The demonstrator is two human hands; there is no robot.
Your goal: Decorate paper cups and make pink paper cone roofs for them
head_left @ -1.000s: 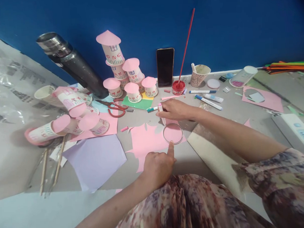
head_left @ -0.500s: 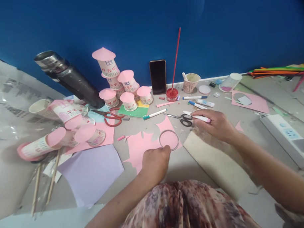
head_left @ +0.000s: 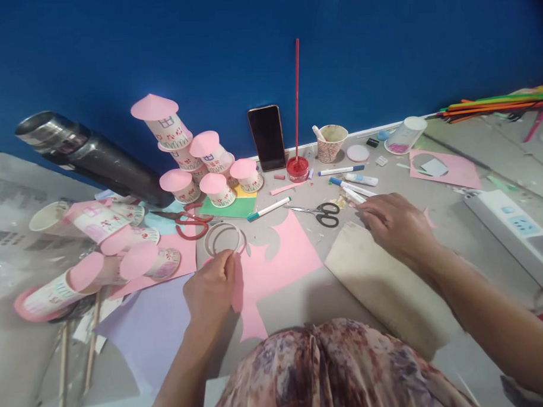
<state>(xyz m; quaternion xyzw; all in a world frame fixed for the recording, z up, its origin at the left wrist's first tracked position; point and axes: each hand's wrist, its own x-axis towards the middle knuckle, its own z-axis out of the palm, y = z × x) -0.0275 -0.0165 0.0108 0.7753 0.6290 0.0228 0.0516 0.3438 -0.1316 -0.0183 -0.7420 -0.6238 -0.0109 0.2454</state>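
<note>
My left hand (head_left: 213,281) is closed, thumb and finger pinching a thin greyish ring (head_left: 242,243), whose outline is doubled by motion blur. Below and right of it lies a pink paper sheet (head_left: 286,250) with curved cutouts. My right hand (head_left: 399,226) rests at the table with curled fingers, its fingertips at the end of a white marker (head_left: 354,194); that marker's other end is hidden under the fingers. Just beyond are a blue-capped marker (head_left: 339,183) and a small white tube (head_left: 362,179). Black-handled scissors (head_left: 327,214) lie partly spread, left of the right hand.
Decorated paper-cup towers (head_left: 168,131) with pink roofs stand at the back left, beside a black flask (head_left: 105,162). Red-handled scissors (head_left: 192,229) lie before them. A phone (head_left: 267,138) leans on the wall. A beige pouch (head_left: 381,283) and power strip (head_left: 515,230) are at right.
My left hand has carried the ring leftward, off the pink sheet's middle. My right hand has lowered the white marker to the table beside the other markers. The view has shifted slightly.
</note>
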